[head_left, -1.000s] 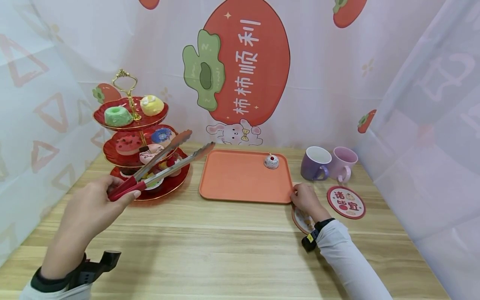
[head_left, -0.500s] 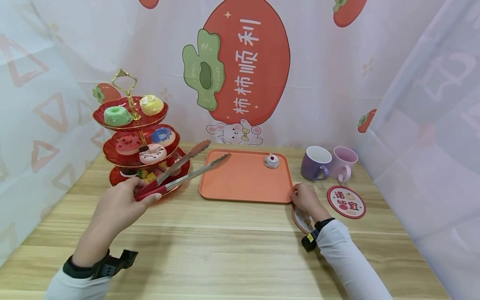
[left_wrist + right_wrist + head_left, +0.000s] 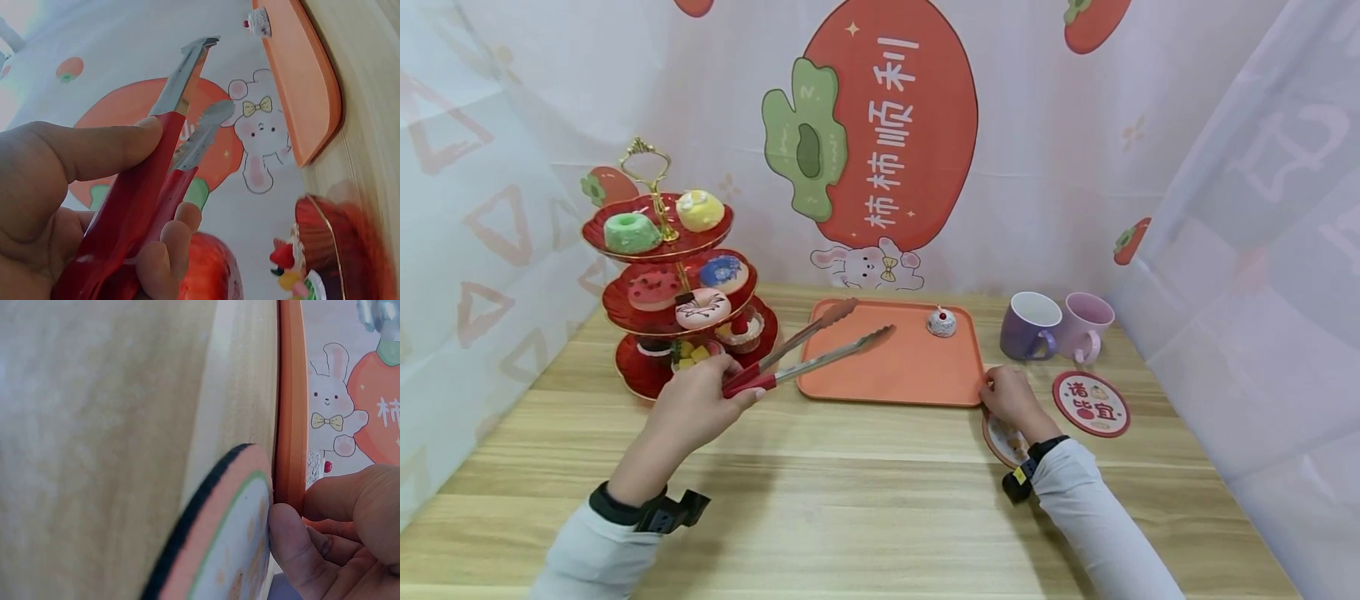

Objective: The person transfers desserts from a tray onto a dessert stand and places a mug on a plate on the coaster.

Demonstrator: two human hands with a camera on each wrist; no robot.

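My left hand (image 3: 696,408) grips a pair of metal tongs (image 3: 829,358) by their red handles. The tong arms stand apart, with nothing between the tips, over the left part of an orange tray (image 3: 880,371). On the tray's back right sits a small white-speckled cake (image 3: 941,322) with a red cherry on top. At the tray's front right corner, my right hand (image 3: 1015,402) pinches the rim between thumb and fingers, as the right wrist view shows close up. Beneath that hand lies a round coaster (image 3: 219,569), partly hidden.
A red three-tier stand (image 3: 613,308) at the left bears several pastries, including a green cake (image 3: 632,234) and a pink donut (image 3: 703,310). Two mugs, one purple (image 3: 1021,333) and one pink (image 3: 1081,321), stand behind a second round coaster (image 3: 1091,405) at the right.
My left hand has moved right with the tongs, from in front of the stand until their tips are over the tray. The right hand has stayed at the tray corner.
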